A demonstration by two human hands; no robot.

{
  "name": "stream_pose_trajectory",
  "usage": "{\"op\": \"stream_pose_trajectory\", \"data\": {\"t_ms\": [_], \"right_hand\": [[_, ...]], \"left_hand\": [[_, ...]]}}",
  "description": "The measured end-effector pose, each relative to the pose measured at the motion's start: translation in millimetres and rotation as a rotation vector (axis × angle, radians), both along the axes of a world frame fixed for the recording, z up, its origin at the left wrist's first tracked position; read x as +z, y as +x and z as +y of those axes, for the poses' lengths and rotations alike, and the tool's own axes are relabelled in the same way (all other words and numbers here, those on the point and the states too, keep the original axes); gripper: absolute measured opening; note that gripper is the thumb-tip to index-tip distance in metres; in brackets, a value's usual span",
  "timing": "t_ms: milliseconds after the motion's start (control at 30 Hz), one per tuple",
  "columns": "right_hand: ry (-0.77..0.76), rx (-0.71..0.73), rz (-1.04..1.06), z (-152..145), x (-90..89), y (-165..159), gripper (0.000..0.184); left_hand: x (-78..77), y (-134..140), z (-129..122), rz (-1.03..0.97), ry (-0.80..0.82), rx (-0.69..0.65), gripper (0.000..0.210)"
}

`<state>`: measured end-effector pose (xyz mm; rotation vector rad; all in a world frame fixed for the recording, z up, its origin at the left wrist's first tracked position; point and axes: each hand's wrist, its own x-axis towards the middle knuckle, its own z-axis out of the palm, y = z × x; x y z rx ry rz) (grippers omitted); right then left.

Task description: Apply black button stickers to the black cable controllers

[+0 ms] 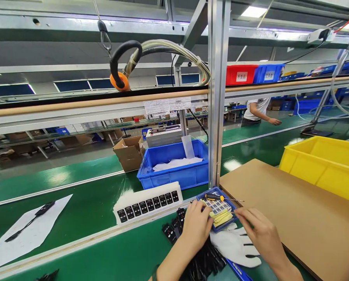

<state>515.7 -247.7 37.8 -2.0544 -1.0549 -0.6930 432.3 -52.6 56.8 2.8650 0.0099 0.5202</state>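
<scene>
My left hand (195,221), fingers curled, is at the left edge of a small blue tray (222,227). What it grips, if anything, is hidden. My right hand (260,230) hovers at the tray's right side with thumb and forefinger pinched; anything between them is too small to make out. Inside the tray lie a sheet of small labels (220,205) and yellow strips (222,217). A screwdriver (214,197) with a yellow and black handle rests across its far part. Black cabled devices (170,233) are bunched under my left forearm. Between my hands lies a white glove (235,246).
A white strip (147,195) bearing a row of black labels lies on the green bench. Behind it stands a blue bin (174,174) with papers. Cardboard (262,203) and a yellow bin (320,168) occupy the right. A metal post (217,97) rises beyond the tray. Another person (257,111) is farther back.
</scene>
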Motion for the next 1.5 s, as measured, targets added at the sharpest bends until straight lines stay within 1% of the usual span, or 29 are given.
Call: {"op": "stream_pose_trajectory", "data": {"t_ms": [67,167,267,367,467,567,667,733,800,867,900,967,1033,1067,1100,1167,1233,1267,1333,1433,1500], "right_hand": [[-0.117,0.056,-0.034,-2,-3.9,3,0.027],[-0.265,0.094,-0.079,-2,-11.8,8,0.033],[-0.346,0.116,-0.120,3,-19.7,12,0.033],[-0.345,0.130,-0.123,9,-25.0,12,0.034],[-0.322,0.115,-0.129,11,-26.4,11,0.035],[-0.318,0.090,-0.147,7,-25.1,11,0.035],[-0.290,0.059,-0.141,1,-22.4,11,0.035],[-0.236,0.035,-0.118,-3,-20.1,8,0.033],[-0.152,0.016,-0.088,-4,-18.2,4,0.030],[-0.099,0.030,-0.033,-5,-17.4,-1,0.029],[-0.109,0.061,0.009,-4,-17.6,-4,0.028],[-0.212,0.166,0.114,-1,-19.2,-8,0.027],[-0.367,0.286,0.211,6,-22.3,-13,0.027],[-0.437,0.328,0.244,10,-24.3,-16,0.027],[-0.492,0.354,0.265,15,-26.7,-19,0.026],[-0.555,0.362,0.264,26,-32.2,-28,0.022],[-0.581,0.325,0.210,34,-38.6,-36,0.019],[-0.588,0.292,0.172,37,-41.9,-40,0.020],[-0.598,0.200,0.082,39,-47.9,-44,0.023],[-0.611,0.060,-0.046,32,-54.8,-44,0.019],[-0.622,-0.002,-0.050,22,-57.9,-45,0.017]], "left_hand": [[1.0,14,-6,0.051,0.083,0.009,0.020],[1.8,28,-11,0.093,0.119,0.016,0.021],[3.2,32,-12,0.114,0.154,0.000,0.025],[7.1,32,-10,0.115,0.169,-0.024,0.029],[11.8,32,-5,0.100,0.137,-0.026,0.028],[14.4,32,0,0.078,0.057,-0.034,0.018],[17.9,27,4,0.035,-0.061,-0.050,0.005],[24.3,19,10,-0.021,-0.148,-0.048,0.005],[33.5,3,21,-0.100,-0.220,-0.012,0.012],[41.4,-23,40,-0.207,-0.285,0.062,0.018],[43.3,-40,53,-0.263,-0.313,0.108,0.020],[40.5,-83,80,-0.377,-0.371,0.194,0.017],[29.0,-133,106,-0.382,-0.364,0.294,0.016],[21.0,-158,116,-0.374,-0.362,0.340,0.015],[12.3,-183,125,-0.340,-0.378,0.359,0.015],[-4.6,-225,138,-0.208,-0.401,0.364,0.016],[-17.8,-255,146,-0.061,-0.406,0.374,0.022],[-22.6,-264,149,0.001,-0.408,0.379,0.027],[-29.7,-274,155,0.086,-0.403,0.414,0.032],[-39.6,-275,163,0.132,-0.356,0.496,0.033],[-48.5,-272,168,0.107,-0.323,0.489,0.032]]}}
